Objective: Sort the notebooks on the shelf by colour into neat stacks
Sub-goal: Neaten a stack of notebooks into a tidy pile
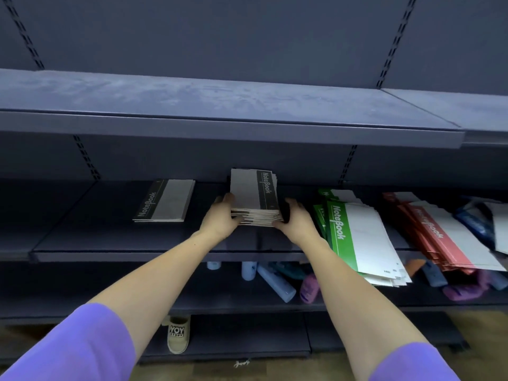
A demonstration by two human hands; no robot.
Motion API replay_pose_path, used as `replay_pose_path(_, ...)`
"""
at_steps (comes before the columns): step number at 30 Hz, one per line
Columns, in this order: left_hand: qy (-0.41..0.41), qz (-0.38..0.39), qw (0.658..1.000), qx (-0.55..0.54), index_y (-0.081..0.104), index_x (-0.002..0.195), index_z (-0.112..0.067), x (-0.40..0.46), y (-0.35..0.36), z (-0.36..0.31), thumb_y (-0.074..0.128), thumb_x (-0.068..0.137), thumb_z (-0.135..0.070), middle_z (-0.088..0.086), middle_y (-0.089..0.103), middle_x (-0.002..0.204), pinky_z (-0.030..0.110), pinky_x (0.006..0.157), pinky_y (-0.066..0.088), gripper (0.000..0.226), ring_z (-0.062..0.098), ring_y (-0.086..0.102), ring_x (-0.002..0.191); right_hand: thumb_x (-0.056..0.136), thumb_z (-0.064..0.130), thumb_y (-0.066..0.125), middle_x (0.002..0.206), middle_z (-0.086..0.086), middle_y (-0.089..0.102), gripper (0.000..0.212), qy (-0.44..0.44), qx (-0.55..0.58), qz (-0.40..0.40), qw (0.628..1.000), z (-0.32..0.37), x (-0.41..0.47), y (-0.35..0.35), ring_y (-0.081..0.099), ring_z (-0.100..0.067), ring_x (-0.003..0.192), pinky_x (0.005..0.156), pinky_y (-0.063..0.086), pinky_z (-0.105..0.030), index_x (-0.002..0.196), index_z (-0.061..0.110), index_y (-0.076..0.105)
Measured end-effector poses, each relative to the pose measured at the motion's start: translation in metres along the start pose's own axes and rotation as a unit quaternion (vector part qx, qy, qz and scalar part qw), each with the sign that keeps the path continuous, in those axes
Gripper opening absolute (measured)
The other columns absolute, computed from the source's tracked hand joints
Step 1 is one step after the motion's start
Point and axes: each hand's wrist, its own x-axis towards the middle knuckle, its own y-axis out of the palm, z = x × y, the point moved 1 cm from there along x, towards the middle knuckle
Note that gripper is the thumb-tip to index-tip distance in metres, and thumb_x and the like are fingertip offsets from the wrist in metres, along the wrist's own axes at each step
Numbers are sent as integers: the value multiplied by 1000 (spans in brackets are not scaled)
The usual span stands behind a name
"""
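Head view: "NoteBook" is read on the black spine band of the stack of black-and-grey paper notebooks (254,196), which is clamped between the left hand (220,218) and right hand (295,220), fingers curled round its sides, mid dark blue metal shelf (110,237). A second black-and-grey notebook pile (165,200), same label, is seen left; bare shelf lies between. Green-and-white notebooks (360,235) and red-and-white notebooks (439,232) are fanned over the front edge at right. "YOY STORY" is printed on a beige slipper (178,335).

"NoteBook" on notebooks (264,191); "YOY" on slipper (178,335)
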Motion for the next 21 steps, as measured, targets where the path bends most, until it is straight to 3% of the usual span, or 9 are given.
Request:
replay_pose_path(6, 105, -8, 988, 109, 48, 137, -11, -24, 14, -60, 62, 91, -30, 14, 48, 135, 42, 96, 44, 51, 35, 45, 122, 88, 30, 72, 144, -11, 49, 65, -11, -14, -76, 997, -9, -54, -50, 47, -26, 130, 103, 37, -29, 145, 12, 45)
replay_pose_path(9, 160, 49, 985, 43, 47, 139, -13, -38, 34, -89, 63, 93, -32, 13, 52, 134, 43, 99, 44, 53, 32, 48, 123, 90, 32, 69, 144, -6, 49, 65, 13, -34, -93, 995, -32, -84, -74, 45, -23, 133, 104, 35, -28, 145, 12, 43)
replay_pose_path(12, 191, 111, 975, 2, 44, 142, -16, -53, 56, -114, 67, 91, -41, 10, 49, 139, 44, 104, 42, 61, 29, 47, 128, 89, 38, 69, 148, -3, 46, 70, 44, -75, -94, 992, -61, -114, -97, 42, -23, 137, 111, 36, -37, 148, 14, 40)
replay_pose_path(14, 208, 144, 967, 20, 38, 147, -20, -63, 70, -129, 70, 86, -50, 9, 44, 144, 47, 106, 40, 75, 31, 42, 131, 85, 49, 71, 156, -3, 35, 80, 89, -98, -78, 988, -80, -130, -111, 34, -25, 142, 114, 32, -42, 151, 19, 36)
replay_pose_path(17, 206, 202, 956, 51, 20, 156, -31, -76, 87, -150, 76, 76, -59, 8, 19, 160, 54, 114, 30, 101, 37, 23, 142, 67, 71, 76, 164, -1, 14, 112, 133, -138, -16, 981, -106, -146, -125, 15, -27, 150, 119, 22, -50, 156, 32, 22)
replay_pose_path(21, 169, 230, 953, 105, -2, 156, -42, -81, 112, -176, 82, 65, -63, 7, -12, 165, 62, 115, 25, 126, 42, -2, 149, 56, 59, 89, 166, -5, 2, 134, 116, -194, 46, 973, -134, -148, -134, 4, -29, 152, 120, 17, -53, 158, 34, 6)
